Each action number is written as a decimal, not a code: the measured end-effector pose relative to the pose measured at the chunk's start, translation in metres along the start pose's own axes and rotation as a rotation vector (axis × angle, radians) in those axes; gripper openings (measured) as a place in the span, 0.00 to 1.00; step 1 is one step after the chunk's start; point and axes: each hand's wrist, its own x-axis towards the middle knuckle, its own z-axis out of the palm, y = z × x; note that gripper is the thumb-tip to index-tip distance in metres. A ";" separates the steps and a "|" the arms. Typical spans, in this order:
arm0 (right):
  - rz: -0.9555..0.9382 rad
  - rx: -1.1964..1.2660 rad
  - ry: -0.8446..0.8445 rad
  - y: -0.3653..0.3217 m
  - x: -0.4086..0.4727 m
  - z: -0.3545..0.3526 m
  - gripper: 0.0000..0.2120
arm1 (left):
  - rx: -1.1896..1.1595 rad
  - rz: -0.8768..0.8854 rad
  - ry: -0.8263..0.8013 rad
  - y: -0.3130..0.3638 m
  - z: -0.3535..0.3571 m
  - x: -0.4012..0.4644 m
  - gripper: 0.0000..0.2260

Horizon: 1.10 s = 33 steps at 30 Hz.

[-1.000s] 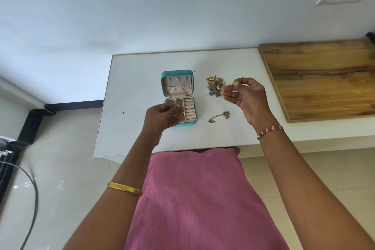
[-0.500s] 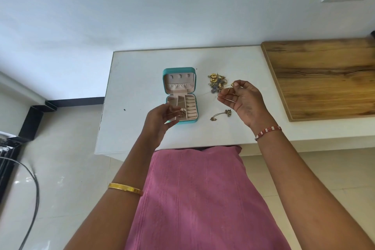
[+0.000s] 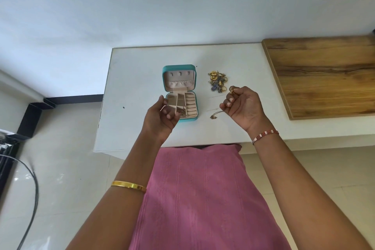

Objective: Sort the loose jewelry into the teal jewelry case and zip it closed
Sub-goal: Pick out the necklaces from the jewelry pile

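Jewelry case (image 3: 180, 92) open on white worktop (image 3: 138, 79), lid up. Right hand (image 3: 242, 105), to case's right, fingers pinching small gold piece (image 3: 232, 90). Left hand (image 3: 160, 114) nearer, over case's near-left corner, fingers loosely curled, holding nothing visible. Loose pile (image 3: 217, 84) right of case.

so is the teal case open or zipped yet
Open: the teal case lies unzipped, lid tipped back, beige compartments showing.

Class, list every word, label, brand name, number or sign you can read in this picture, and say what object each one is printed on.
None: no readable text shows anywhere.
The teal jewelry case shows no logo or label on its lid or lining.
The gold bangle and the beaded bracelet show no lettering.
The loose jewelry pile is too small to show any marks.
The wooden board carries only grain.
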 end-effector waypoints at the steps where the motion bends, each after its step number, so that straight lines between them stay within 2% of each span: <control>1: -0.003 -0.035 0.009 0.000 0.000 -0.001 0.09 | 0.065 0.008 0.009 0.000 0.001 0.001 0.14; 4: -0.048 -0.279 0.027 -0.001 0.001 -0.005 0.04 | 0.261 0.052 0.006 0.002 0.000 0.003 0.12; 9: -0.119 -0.833 -0.087 -0.005 -0.001 -0.008 0.10 | 0.581 0.152 -0.033 0.002 -0.001 0.001 0.12; 11: -0.166 -1.102 -0.089 -0.005 -0.001 -0.004 0.09 | 0.727 0.198 -0.033 0.000 0.000 0.002 0.12; 13: -0.225 -1.265 -0.059 -0.003 0.002 -0.001 0.06 | 0.903 0.254 -0.030 -0.003 0.002 0.003 0.11; 16: -0.265 -1.254 0.006 -0.004 0.005 -0.007 0.06 | 1.135 0.316 -0.021 -0.009 0.004 0.006 0.08; 21: -0.202 -0.974 0.128 -0.012 0.005 -0.027 0.06 | 1.324 0.358 -0.029 -0.014 -0.003 0.014 0.07; 23: -0.173 -0.892 0.142 -0.015 0.004 -0.032 0.02 | 1.470 0.360 -0.076 -0.018 -0.002 0.017 0.09; 26: -0.147 -0.818 0.136 -0.015 0.003 -0.036 0.04 | 1.714 0.298 -0.206 -0.029 0.003 0.018 0.10; 29: -0.136 -0.773 0.116 -0.014 0.004 -0.038 0.06 | 1.766 0.239 -0.222 -0.038 0.006 0.021 0.09; 33: -0.145 -0.809 0.155 -0.011 0.008 -0.053 0.08 | 1.677 0.269 -0.158 -0.048 0.009 0.025 0.08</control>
